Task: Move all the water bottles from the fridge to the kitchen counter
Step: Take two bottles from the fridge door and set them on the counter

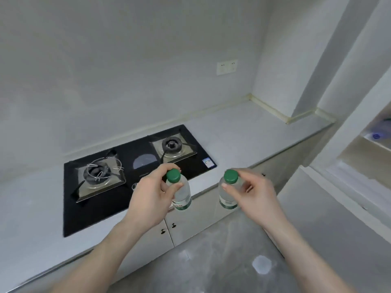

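Observation:
My left hand (149, 193) pinches the neck of a clear water bottle (182, 194) with a green cap, held upright over the counter's front edge beside the stove. My right hand (257, 192) pinches the neck of a second green-capped water bottle (227, 193), hanging in front of the cabinet doors. The white kitchen counter (254, 132) stretches behind both bottles. At the far right the fridge (349, 157) stands open, and a blue-capped bottle (378, 133) lies on its shelf.
A black two-burner gas stove (118, 166) is set into the counter left of the bottles. The open fridge door (330, 218) juts out at lower right. A wall socket (226, 67) sits above the counter. Grey floor lies below.

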A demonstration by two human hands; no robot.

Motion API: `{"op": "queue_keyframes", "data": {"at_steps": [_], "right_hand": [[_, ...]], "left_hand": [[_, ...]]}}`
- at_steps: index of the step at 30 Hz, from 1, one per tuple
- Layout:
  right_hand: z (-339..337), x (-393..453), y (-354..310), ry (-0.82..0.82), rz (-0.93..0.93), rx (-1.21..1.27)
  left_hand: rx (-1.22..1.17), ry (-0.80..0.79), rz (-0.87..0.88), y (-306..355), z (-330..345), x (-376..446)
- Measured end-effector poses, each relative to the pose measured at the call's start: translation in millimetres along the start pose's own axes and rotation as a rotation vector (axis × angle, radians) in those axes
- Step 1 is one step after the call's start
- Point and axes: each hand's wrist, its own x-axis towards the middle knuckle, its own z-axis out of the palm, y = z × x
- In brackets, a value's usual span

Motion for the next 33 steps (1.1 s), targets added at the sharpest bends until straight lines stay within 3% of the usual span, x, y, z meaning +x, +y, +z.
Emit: {"op": "queue_keyframes", "data": {"at_steps": [13,24,33], "right_hand": [[188,30,-112,-0.549,-0.315,0.125],[378,-49,-231,-0.848,-0.413,0.225],[506,-109,-304,-1.017,-0.508,0.231]], "left_hand": [[0.176,0.497,-0.394,-96,-143,-126],[0.228,0.662,-0.631,-177,-284,-260],[0.307,0.778,-0.797,-242,-360,-349]]}}
